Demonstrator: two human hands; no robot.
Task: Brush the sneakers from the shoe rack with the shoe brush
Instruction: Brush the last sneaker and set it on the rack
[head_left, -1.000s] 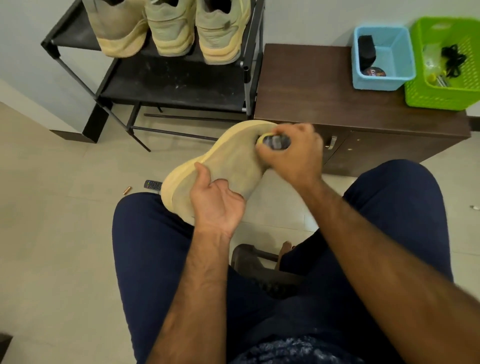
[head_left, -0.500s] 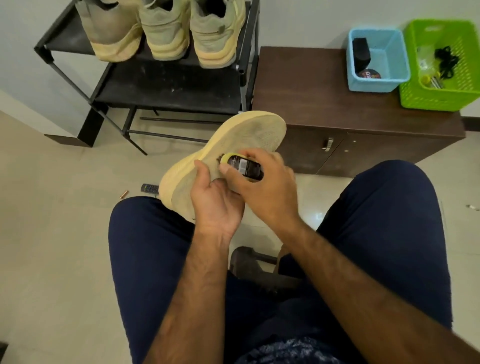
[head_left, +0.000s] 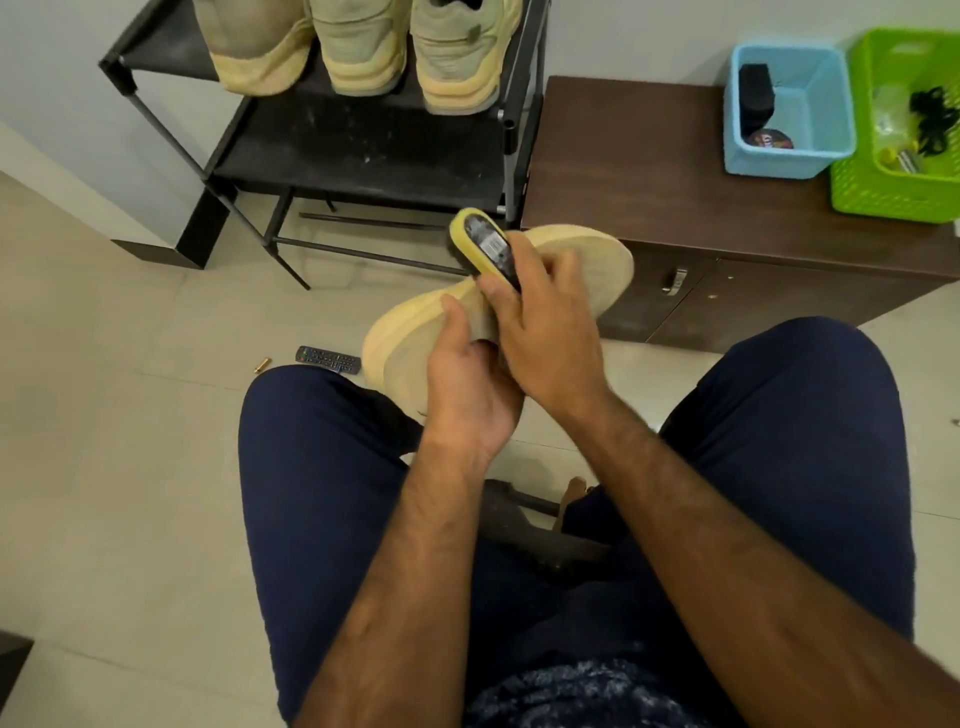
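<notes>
A pale yellow sneaker (head_left: 597, 270) lies sole-up above my knees. My left hand (head_left: 467, 384) grips it at the middle from below, thumb on the sole. My right hand (head_left: 540, 332) holds a yellow shoe brush (head_left: 480, 244) with a black label, its bristles against the left edge of the sole. Three matching sneakers (head_left: 358, 47) stand on the top shelf of the black shoe rack (head_left: 363, 150).
A dark wooden cabinet (head_left: 649, 171) stands right of the rack, carrying a blue basket (head_left: 789, 111) and a green basket (head_left: 904, 130). A remote control (head_left: 328, 358) and a small battery (head_left: 262, 364) lie on the tiled floor. A stool shows between my legs.
My right hand moved the brush from the sole's toe end back toward the middle, then up to the sole's left edge. The sneaker has tilted slightly; my left hand kept its grip.
</notes>
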